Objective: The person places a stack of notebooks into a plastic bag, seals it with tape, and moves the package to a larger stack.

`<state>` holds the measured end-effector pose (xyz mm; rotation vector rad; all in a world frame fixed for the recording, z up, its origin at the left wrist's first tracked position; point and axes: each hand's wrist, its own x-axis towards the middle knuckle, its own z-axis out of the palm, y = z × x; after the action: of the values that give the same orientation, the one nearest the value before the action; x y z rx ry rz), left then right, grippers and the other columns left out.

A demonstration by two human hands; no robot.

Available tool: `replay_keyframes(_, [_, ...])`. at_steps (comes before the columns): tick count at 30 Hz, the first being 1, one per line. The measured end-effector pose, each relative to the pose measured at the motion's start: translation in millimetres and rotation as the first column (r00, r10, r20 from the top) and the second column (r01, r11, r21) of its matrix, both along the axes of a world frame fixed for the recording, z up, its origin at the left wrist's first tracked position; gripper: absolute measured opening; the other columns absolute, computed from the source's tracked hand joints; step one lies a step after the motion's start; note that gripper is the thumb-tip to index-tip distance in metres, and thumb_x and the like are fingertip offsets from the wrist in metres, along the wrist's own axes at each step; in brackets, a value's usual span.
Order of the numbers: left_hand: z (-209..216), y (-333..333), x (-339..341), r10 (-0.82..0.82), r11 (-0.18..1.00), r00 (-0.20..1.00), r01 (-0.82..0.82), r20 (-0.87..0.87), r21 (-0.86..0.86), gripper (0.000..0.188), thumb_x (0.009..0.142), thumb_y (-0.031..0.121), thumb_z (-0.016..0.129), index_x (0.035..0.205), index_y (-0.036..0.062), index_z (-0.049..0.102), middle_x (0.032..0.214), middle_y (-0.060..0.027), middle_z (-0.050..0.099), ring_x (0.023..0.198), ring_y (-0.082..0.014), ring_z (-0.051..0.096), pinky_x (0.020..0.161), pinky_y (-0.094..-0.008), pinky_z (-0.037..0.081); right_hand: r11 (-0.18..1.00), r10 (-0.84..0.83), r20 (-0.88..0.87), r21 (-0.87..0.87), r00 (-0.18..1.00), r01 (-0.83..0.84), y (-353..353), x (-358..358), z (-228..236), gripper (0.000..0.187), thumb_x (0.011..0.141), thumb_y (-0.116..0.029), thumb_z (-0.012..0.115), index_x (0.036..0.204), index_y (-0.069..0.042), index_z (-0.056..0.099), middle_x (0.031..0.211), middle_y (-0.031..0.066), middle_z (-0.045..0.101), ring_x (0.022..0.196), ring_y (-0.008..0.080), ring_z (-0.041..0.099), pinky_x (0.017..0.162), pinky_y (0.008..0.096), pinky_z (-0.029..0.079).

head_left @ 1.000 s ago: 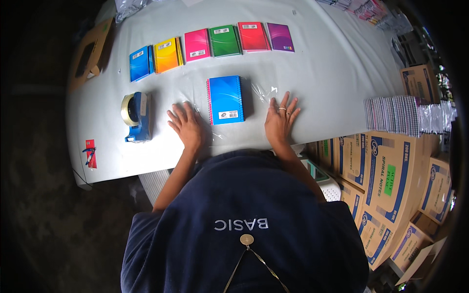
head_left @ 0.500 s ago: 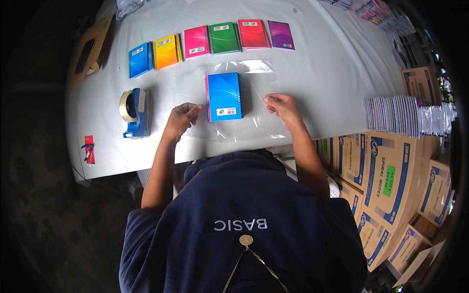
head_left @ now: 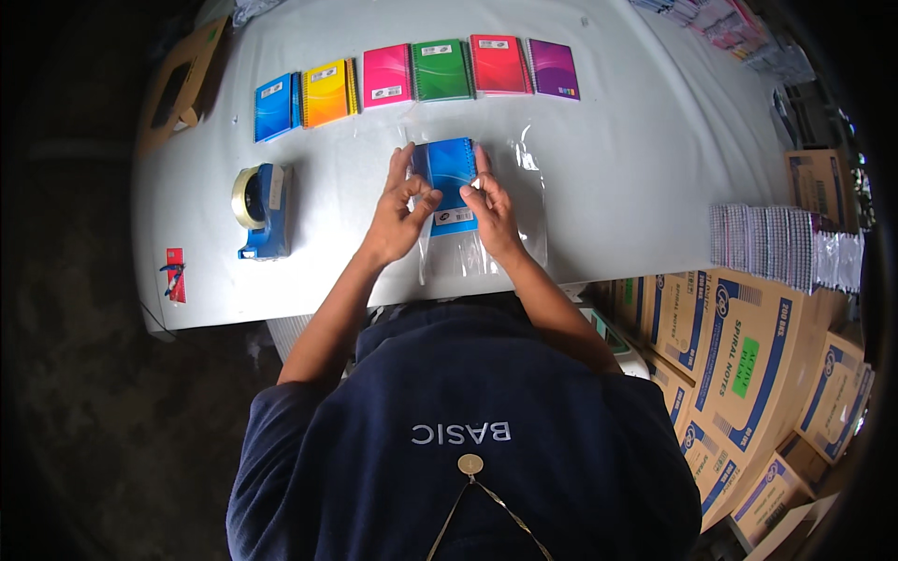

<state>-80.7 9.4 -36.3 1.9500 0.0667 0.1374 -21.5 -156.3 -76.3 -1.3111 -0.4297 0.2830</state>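
Observation:
A blue spiral notebook (head_left: 452,166) with a white label lies in front of me on a clear plastic sheet (head_left: 517,238), on top of at least one other notebook. My left hand (head_left: 400,217) is curled round its left edge, with the thumb over the cover. From the right side my right hand (head_left: 493,208) grips it, thumb on the cover and fingers along the spiral edge. Film seems to lie over the notebook's left part; how far it wraps is hard to see.
Beyond lies a row of blue, yellow, pink, green, red and purple notebooks (head_left: 440,70). A blue tape dispenser (head_left: 271,215) stands at left, near a small red packet (head_left: 175,276) and a cardboard box (head_left: 182,84). Notebook stacks (head_left: 762,245) and cartons (head_left: 748,346) are at right.
Both hands have come inward from the sides and closed on the notebook. The plastic's left side has been drawn in toward the notebook.

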Motion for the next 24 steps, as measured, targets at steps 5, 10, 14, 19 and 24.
replay_keyframes(5, [-12.5, -31.1, -3.8, -0.01, 0.83, 0.997, 0.051, -0.077, 0.556, 0.036, 0.091, 0.028, 0.049, 0.116, 0.0022, 0.049, 0.151, -0.0257, 0.012, 0.141, -0.0401, 0.005, 0.111, -0.0566, 0.004, 0.997, 0.048, 0.009, -0.057, 0.999, -0.047, 6.4, -10.0, -4.4, 0.019, 0.094, -0.019, 0.049, 0.085, -0.003, 0.05, 0.152, 0.0219, 0.011, 0.142, 0.038, -0.001, 0.112, 0.0445, 0.011])
replay_keyframes(10, [-0.3, -24.5, -1.1, -0.137, 0.869, 0.957, 0.241, -0.258, 0.432, 0.08, 0.085, 0.037, 0.037, 0.148, 0.0053, -0.001, 0.154, -0.0181, 0.0, 0.143, -0.0296, -0.004, 0.111, -0.0532, -0.008, 0.916, 0.121, 0.293, -0.4, 0.948, 0.007, 6.9, -3.8, -1.5, 0.021, 0.094, -0.019, 0.05, 0.08, -0.003, 0.047, 0.151, 0.0263, 0.01, 0.142, 0.0385, -0.002, 0.112, 0.046, 0.008])
replay_keyframes(14, [7.0, -15.9, 4.0, -0.141, 0.98, 0.947, 0.175, -0.287, 0.095, 0.081, 0.085, 0.036, 0.04, 0.147, 0.0045, -0.002, 0.154, -0.0165, 0.007, 0.143, -0.0258, 0.002, 0.112, -0.0487, -0.006, 0.63, 0.344, 0.463, -0.759, 0.817, 0.165, 10.3, -0.1, 16.7, 0.017, 0.088, -0.017, 0.054, 0.088, -0.001, 0.049, 0.148, 0.0296, 0.017, 0.14, 0.0447, 0.003, 0.109, 0.0594, 0.002])
replay_keyframes(19, [14.9, -23.9, 57.9, 0.294, 0.878, 0.956, -0.271, 0.002, 0.395, 0.077, 0.082, 0.03, 0.065, 0.142, 0.0046, 0.024, 0.109, -0.0087, 0.066, 0.103, -0.0245, 0.061, 0.094, -0.0441, 0.033, 0.55, 0.382, 0.48, -0.805, 0.79, 0.223, 9.7, 1.3, 19.6, 0.016, 0.089, -0.019, 0.053, 0.091, -0.003, 0.05, 0.149, 0.0226, 0.022, 0.141, 0.0352, 0.01, 0.108, 0.0615, 0.009])
replay_keyframes(24, [23.7, 2.3, 121.3, 0.336, 0.852, 0.94, -0.328, 0.054, 0.409, 0.071, 0.079, 0.02, 0.068, 0.14, 0.0114, 0.032, 0.1, -0.0058, 0.067, 0.098, -0.0237, 0.06, 0.089, -0.0424, 0.037, 0.541, 0.368, 0.51, -0.798, 0.777, 0.267, 10.6, -0.6, 21.1, 0.014, 0.088, -0.018, 0.052, 0.088, -0.004, 0.05, 0.147, 0.0234, 0.025, 0.14, 0.037, 0.014, 0.106, 0.0633, 0.016])
